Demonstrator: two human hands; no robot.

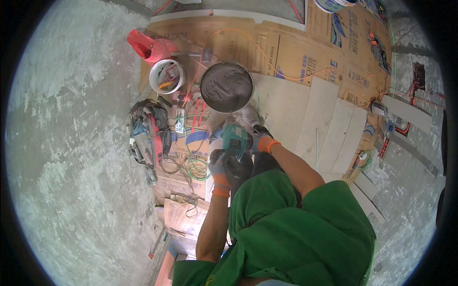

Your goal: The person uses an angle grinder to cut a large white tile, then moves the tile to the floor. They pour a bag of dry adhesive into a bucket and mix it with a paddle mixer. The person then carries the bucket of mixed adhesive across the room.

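Head view: both gloved hands' fingers grip teal power mixer [236,138]; grey-filled bucket [226,86] beyond

The hands [238,152] are hemmed in ahead by the bucket of grey mortar [226,86] and, to the left, by tangled green cable [195,167] and a tool bag [148,133]. Rightward the pale floor tiles [286,109] seem open, while the white pail [167,76] blocks the far left

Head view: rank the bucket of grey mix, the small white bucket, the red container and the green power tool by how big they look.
1. Bucket of grey mix, clearly largest.
2. Small white bucket.
3. Red container, close to the white bucket, so that order is unsure.
4. Green power tool, smallest, though partly hidden by both gloved hands.
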